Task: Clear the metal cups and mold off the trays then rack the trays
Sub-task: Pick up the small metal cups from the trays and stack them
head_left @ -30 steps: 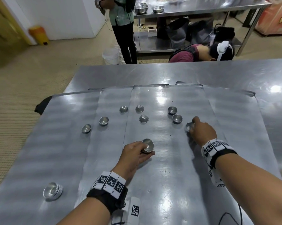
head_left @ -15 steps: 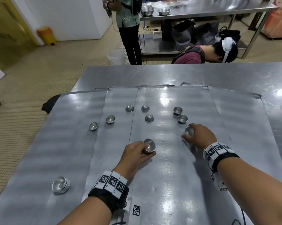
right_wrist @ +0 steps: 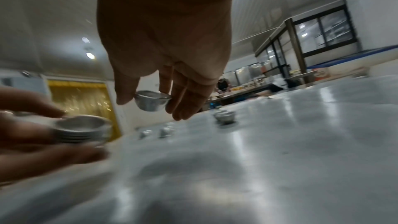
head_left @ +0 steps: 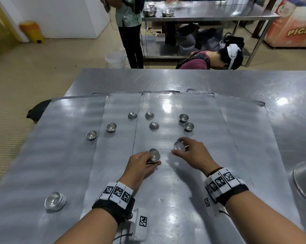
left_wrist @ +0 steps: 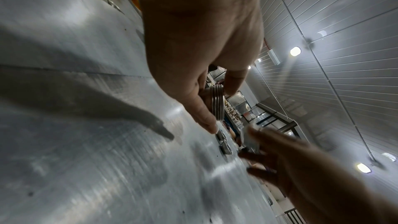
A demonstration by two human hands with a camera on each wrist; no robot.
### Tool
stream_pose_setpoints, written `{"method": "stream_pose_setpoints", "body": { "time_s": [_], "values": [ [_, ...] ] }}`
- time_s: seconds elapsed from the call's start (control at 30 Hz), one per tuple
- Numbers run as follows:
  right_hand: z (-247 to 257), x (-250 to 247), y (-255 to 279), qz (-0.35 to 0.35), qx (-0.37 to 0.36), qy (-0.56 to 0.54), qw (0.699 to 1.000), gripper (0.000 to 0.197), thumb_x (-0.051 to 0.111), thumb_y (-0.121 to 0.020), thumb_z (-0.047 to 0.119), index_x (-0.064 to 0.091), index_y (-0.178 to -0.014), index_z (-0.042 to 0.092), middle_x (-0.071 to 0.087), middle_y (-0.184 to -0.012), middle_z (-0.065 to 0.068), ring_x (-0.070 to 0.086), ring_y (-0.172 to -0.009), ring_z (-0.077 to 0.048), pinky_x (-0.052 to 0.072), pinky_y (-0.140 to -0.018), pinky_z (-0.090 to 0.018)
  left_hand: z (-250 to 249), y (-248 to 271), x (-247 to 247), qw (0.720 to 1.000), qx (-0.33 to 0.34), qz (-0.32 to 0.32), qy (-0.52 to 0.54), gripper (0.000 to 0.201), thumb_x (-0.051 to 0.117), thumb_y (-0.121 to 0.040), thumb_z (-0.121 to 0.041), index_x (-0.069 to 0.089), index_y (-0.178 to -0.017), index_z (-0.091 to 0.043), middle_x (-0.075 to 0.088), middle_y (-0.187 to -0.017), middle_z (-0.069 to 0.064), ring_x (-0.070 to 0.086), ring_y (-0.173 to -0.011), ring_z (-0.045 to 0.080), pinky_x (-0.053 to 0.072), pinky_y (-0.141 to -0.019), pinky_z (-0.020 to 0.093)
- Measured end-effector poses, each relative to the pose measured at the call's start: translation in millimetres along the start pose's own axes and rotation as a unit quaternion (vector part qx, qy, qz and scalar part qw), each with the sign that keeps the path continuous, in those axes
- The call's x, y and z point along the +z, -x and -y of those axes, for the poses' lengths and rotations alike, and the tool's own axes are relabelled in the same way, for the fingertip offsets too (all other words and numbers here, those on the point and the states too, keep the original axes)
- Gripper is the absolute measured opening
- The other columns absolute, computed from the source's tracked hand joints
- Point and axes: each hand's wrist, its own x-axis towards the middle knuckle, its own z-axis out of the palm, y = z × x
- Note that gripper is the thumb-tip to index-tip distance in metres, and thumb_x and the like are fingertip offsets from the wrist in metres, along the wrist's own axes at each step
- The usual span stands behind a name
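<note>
Cups nested in a small stack (head_left: 154, 154) sit pinched in the left hand (head_left: 139, 166) above the middle tray (head_left: 166, 199); just beside it, the right hand (head_left: 194, 155) grips one single cup (head_left: 179, 146) by the rim. At near left lies another stack (head_left: 54, 201). Farther off, seven loose cups (head_left: 154, 125) dot the overlapping trays. A large metal rim (head_left: 305, 182) is cut off at right. Beyond the table (head_left: 201, 80), a crouching person (head_left: 210, 59) is partly hidden.

Only readable lettering: "PICK", cut off at the frame edge, on the red-orange cabinet (head_left: 293, 27) beyond the surface's far right corner.
</note>
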Motion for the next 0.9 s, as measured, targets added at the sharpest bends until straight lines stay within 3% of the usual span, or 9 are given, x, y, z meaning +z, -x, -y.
{"method": "stream_pose_setpoints", "body": {
  "time_s": [0.13, 0.3, 0.43, 0.57, 0.73, 0.9],
  "values": [
    [33, 25, 28, 0.015, -0.062, -0.066, 0.996, 0.056, 0.077, -0.071, 0.057, 0.061, -0.121, 0.036, 0.072, -0.109, 0.013, 0.067, -0.097, -0.003, 0.054, -0.086, -0.030, -3, 8, 3, 0.999, -0.007, 0.011, 0.037, 0.019, 0.054, -0.094, -0.004, 0.066, -0.099, 0.010, 0.075, -0.095, 0.027, 0.075, -0.092, 0.038, 0.057, -0.095, 0.045],
    [46, 48, 36, 0.021, -0.072, -0.042, 0.996, 0.062, 0.073, -0.073, 0.062, 0.057, -0.128, 0.039, 0.072, -0.112, 0.011, 0.066, -0.103, -0.009, 0.053, -0.087, -0.032, -4, 15, 1, 0.998, -0.020, 0.026, 0.059, 0.025, 0.051, -0.096, -0.011, 0.067, -0.104, 0.006, 0.074, -0.101, 0.024, 0.071, -0.089, 0.032, 0.055, -0.095, 0.047],
    [48, 53, 36, 0.018, -0.067, -0.039, 0.997, 0.070, 0.072, -0.071, 0.067, 0.055, -0.133, 0.039, 0.071, -0.115, 0.011, 0.064, -0.108, -0.010, 0.052, -0.089, -0.032, -3, 16, -5, 0.998, -0.001, 0.056, 0.008, 0.026, 0.058, -0.095, -0.006, 0.067, -0.113, 0.011, 0.066, -0.114, 0.037, 0.069, -0.096, 0.033, 0.057, -0.097, 0.045],
    [39, 41, 32, 0.065, -0.053, -0.027, 0.996, 0.084, 0.071, -0.067, 0.076, 0.048, -0.140, 0.041, 0.062, -0.131, 0.016, 0.061, -0.114, -0.005, 0.051, -0.094, -0.033, -5, 12, -8, 0.998, 0.014, 0.052, -0.025, 0.017, 0.061, -0.095, -0.002, 0.070, -0.109, 0.004, 0.073, -0.105, 0.029, 0.074, -0.090, 0.029, 0.059, -0.088, 0.036],
    [4, 4, -7, 0.005, 0.013, 0.026, 1.000, 0.066, 0.065, -0.081, 0.066, 0.055, -0.136, 0.030, 0.065, -0.130, 0.006, 0.065, -0.106, -0.015, 0.051, -0.092, -0.035, -5, 5, -8, 0.998, 0.004, 0.029, -0.055, 0.020, 0.065, -0.093, -0.004, 0.069, -0.112, 0.000, 0.078, -0.099, 0.018, 0.076, -0.099, 0.029, 0.056, -0.098, 0.041],
    [-18, -28, -69, -0.035, 0.058, 0.081, 0.994, 0.043, 0.061, -0.092, 0.037, 0.059, -0.130, 0.018, 0.065, -0.126, -0.010, 0.062, -0.109, -0.031, 0.044, -0.080, -0.034, -4, -2, -4, 0.998, 0.009, 0.016, -0.063, 0.017, 0.065, -0.092, -0.001, 0.068, -0.109, 0.004, 0.075, -0.105, 0.025, 0.076, -0.097, 0.030, 0.056, -0.098, 0.043]
  ]
}}
